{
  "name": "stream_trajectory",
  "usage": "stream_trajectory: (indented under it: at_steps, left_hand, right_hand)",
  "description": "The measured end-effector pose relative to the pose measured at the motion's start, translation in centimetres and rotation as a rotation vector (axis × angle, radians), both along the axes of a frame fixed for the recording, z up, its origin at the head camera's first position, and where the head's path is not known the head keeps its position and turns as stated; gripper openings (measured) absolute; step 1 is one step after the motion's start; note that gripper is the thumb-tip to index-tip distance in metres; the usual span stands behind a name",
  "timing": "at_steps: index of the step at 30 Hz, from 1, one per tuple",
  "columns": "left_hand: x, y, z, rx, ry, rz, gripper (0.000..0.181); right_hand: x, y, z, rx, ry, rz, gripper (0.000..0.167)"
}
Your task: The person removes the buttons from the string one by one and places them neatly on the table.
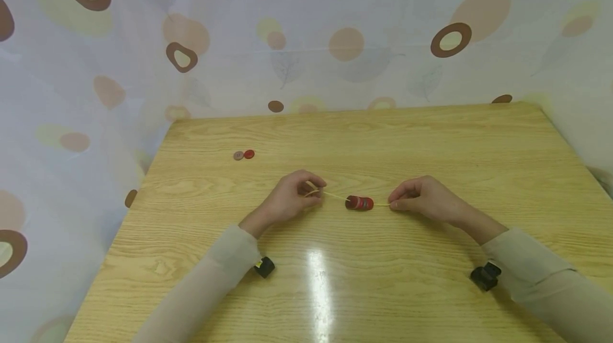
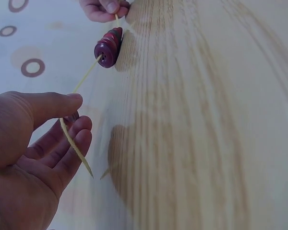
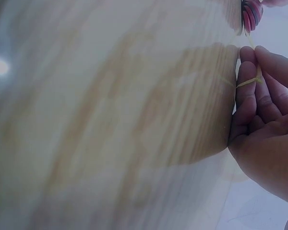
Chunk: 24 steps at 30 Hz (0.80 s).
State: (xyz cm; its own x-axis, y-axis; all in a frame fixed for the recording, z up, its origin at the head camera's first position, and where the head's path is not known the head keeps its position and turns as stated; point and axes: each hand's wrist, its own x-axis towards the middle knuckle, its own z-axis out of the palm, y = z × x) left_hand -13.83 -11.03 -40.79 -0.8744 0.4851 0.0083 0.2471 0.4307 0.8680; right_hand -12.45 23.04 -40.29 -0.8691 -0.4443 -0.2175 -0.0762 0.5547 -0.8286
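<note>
A stack of red and dark buttons (image 1: 360, 203) is threaded on a yellow string (image 1: 336, 195) between the two hands. My left hand (image 1: 290, 195) pinches the string left of the stack with thumb and finger. In the left wrist view the string's loose end (image 2: 78, 151) hangs past the fingers, and a dark red button (image 2: 105, 53) faces that hand. To the right of the stack, my right hand (image 1: 430, 200) pinches the string's other end. A knot (image 3: 258, 80) shows near that end in the right wrist view. Both hands are apart from the buttons.
Farther back on the left of the wooden table (image 1: 431, 146) lie a greyish button (image 1: 238, 156) and a red button (image 1: 249, 154), side by side. A patterned sheet (image 1: 306, 29) hangs behind the table and along its left side.
</note>
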Motion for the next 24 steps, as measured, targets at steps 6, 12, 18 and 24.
stream_trajectory:
  at_steps: [6, 12, 18, 24]
  left_hand:
    - [0.1, -0.3, 0.0, 0.016, 0.009, 0.007, 0.03]
    - [0.2, -0.8, 0.1, 0.03, 0.002, 0.025, 0.03]
    - [0.2, -1.3, 0.0, 0.02, -0.004, 0.041, 0.029]
    - [0.3, -1.7, -0.1, 0.058, -0.026, 0.044, 0.029]
  right_hand:
    - [0.0, 0.0, 0.0, 0.012, 0.004, 0.0, 0.021]
    - [0.0, 0.1, 0.0, 0.008, 0.002, 0.001, 0.02]
    - [0.0, 0.1, 0.0, -0.009, 0.002, 0.002, 0.02]
    - [0.0, 0.1, 0.0, -0.001, 0.017, 0.003, 0.019]
